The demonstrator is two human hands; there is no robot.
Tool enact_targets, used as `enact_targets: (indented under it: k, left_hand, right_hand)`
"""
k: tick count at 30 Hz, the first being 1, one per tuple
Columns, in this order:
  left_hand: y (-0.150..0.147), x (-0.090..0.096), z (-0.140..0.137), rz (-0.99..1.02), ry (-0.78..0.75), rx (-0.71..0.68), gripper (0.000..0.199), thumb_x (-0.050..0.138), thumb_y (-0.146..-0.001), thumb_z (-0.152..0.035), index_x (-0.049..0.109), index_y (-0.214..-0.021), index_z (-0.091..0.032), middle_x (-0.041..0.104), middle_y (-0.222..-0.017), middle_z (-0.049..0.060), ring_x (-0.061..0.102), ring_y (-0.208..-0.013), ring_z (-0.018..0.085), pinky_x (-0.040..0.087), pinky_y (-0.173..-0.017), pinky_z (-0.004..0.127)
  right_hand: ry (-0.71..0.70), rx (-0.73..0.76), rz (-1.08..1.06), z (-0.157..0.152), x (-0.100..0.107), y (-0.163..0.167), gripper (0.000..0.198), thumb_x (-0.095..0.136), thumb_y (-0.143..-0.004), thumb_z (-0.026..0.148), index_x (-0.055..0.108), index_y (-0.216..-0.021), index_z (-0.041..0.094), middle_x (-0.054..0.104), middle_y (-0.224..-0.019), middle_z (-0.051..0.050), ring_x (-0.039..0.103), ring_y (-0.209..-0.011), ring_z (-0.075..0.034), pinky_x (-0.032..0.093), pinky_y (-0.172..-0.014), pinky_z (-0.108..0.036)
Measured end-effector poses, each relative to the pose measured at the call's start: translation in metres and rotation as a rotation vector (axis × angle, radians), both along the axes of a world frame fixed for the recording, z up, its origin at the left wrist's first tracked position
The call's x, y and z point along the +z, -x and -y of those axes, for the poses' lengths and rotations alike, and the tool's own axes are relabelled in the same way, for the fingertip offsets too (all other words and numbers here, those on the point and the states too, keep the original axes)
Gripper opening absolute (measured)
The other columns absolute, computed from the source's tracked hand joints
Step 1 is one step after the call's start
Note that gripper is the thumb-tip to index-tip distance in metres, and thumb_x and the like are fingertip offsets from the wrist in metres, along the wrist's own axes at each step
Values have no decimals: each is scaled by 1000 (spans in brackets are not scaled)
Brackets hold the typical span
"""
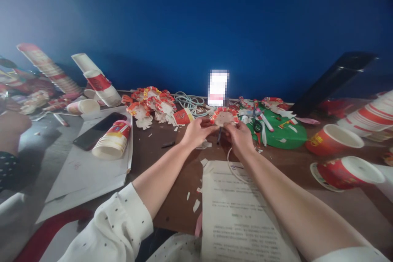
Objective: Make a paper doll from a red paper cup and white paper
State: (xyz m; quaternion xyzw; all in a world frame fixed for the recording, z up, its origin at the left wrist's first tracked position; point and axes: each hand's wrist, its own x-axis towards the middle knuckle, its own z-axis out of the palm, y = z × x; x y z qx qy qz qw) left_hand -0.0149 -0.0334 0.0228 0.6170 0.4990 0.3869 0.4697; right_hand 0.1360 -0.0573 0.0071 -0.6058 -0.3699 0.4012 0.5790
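A paper-cup cutout [224,119], pale in the middle with a red and orange edge folded around it, is held up above the brown table. My left hand [198,132] grips its left side between thumb and fingers. On the opposite side, my right hand [241,134] pinches its lower right edge. Just beneath the piece shows a thin dark object, too small to name. Behind my left hand lies a red and yellow piece of cup paper [183,116], beside a heap of similar cutouts [150,104]. A green round mat [285,133] with tools and scraps lies right of my right hand.
A lit phone [218,86] stands against the blue wall. Paper cups [343,139] stand on the right, with more cups [112,141] and a dark phone [98,131] on the left. A printed sheet [236,213] lies in front; another person's arm [14,127] is far left.
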Motion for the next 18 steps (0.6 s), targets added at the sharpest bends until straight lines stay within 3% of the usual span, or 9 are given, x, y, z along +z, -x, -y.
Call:
enact_targets:
  k: [4, 7, 10, 15, 18]
  left_hand:
    - [23, 6, -5, -543, -118, -245, 30, 74, -61, -35, 70, -87, -21, 69, -96, 8, 63, -92, 26, 46, -80, 35]
    - [27, 4, -6, -715, -198, -336, 31, 70, -61, -32, 70, -90, -22, 68, -101, 8, 61, -95, 27, 44, -79, 34]
    - [24, 2, -3, -693, -146, -305, 31, 71, -58, -28, 70, -88, -23, 69, -92, 7, 62, -83, 24, 43, -70, 30]
    - [21, 5, -1, -560, -36, -204, 12, 76, -49, -18, 68, -57, -23, 62, -55, 2, 52, -52, 16, 33, -52, 26]
    - [26, 12, 2, -448, 20, -237, 12, 78, -48, -21, 67, -53, -23, 61, -51, 0, 50, -46, 13, 30, -48, 24]
  right_hand:
    - [25, -67, -108, -4, 0, -3, 20, 66, -60, 25, 51, -73, 22, 46, -53, 5, 40, -44, -9, 24, -35, -19]
    - [54, -53, -110, -5, 0, -3, 21, 66, -60, 23, 51, -74, 21, 47, -54, 4, 42, -46, -9, 23, -34, -19]
    - [90, -34, -86, -2, 1, 0, 23, 65, -61, 21, 53, -81, 20, 51, -58, 1, 48, -49, -12, 26, -35, -20]
    - [94, 42, -46, 1, 1, 4, 23, 63, -66, 20, 52, -86, 18, 63, -77, -8, 63, -68, -21, 42, -42, -25]
    - [107, 55, -98, 0, 0, 7, 33, 65, -66, 19, 50, -95, 17, 65, -87, -10, 66, -73, -22, 51, -48, -28]
